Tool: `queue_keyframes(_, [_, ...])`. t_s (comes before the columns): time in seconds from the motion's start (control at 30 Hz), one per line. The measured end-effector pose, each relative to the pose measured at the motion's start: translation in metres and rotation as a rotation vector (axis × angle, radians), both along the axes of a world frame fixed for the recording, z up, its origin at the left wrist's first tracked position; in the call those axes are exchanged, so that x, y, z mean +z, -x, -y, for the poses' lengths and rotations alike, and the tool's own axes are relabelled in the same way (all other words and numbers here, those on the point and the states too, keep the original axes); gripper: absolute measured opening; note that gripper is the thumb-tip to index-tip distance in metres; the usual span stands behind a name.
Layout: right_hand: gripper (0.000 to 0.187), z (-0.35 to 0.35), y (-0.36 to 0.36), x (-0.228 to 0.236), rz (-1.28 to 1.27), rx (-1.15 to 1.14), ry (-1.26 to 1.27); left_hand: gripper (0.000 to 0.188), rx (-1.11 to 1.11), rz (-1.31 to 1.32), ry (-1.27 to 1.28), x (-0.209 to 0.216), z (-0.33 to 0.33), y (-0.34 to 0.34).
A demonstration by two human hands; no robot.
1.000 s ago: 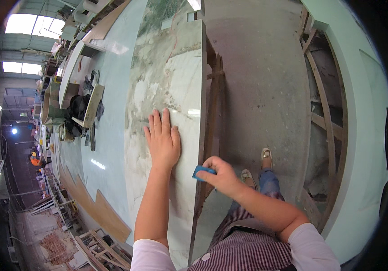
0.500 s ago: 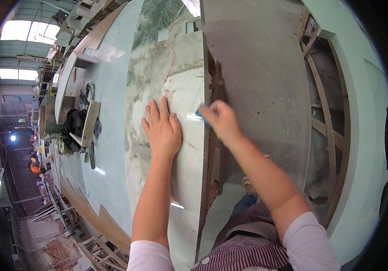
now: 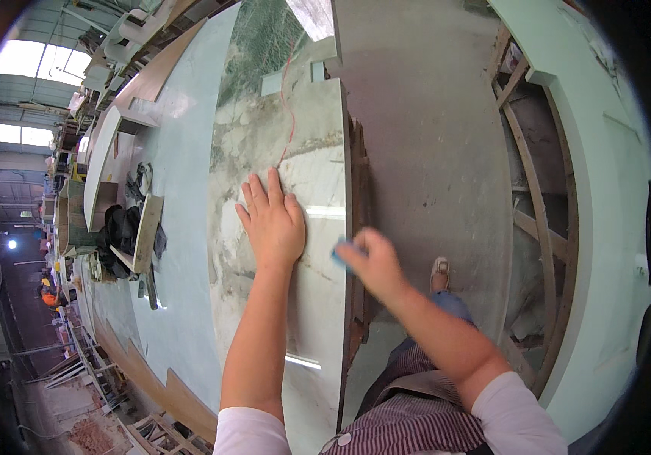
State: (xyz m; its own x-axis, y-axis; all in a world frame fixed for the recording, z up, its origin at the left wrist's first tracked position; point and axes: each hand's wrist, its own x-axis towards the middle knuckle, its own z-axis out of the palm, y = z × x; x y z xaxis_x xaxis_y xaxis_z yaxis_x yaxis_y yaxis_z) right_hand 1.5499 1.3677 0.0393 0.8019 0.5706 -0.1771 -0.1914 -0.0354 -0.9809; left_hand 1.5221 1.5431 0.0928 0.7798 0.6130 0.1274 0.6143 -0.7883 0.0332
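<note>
A long polished stone slab, pale with grey-green veining, runs away from me. My left hand lies flat on its top, fingers spread, holding nothing. At the slab's right edge my right hand grips a small blue pad, its thumb and curled fingers closed round it. The pad is blurred and mostly covered, and it meets the edge of the slab. A thin red line runs along the slab beyond my left fingertips, toward a small rectangular notch in the right edge.
Left of the slab is a pale glossy surface with a white angled piece, black cloth and a narrow board. Across the concrete floor on the right stands a pale green panel on a wooden frame.
My right hand has slid nearer to me along the slab's edge with the blue pad. My left hand stays flat on the slab. One foot has come forward on the floor.
</note>
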Motion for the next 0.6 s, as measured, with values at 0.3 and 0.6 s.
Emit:
queue_keyframes(0.3, [0.033,-0.019,-0.061,0.000,-0.003,0.100,0.033,0.054,0.014,-0.012,-0.024,0.001,-0.029,-0.050])
queue_keyframes(0.6, [0.031,-0.067,-0.165,-0.004,-0.074,0.029,-0.061,0.056,0.039,-0.003,0.076,0.006,-0.058,-0.112])
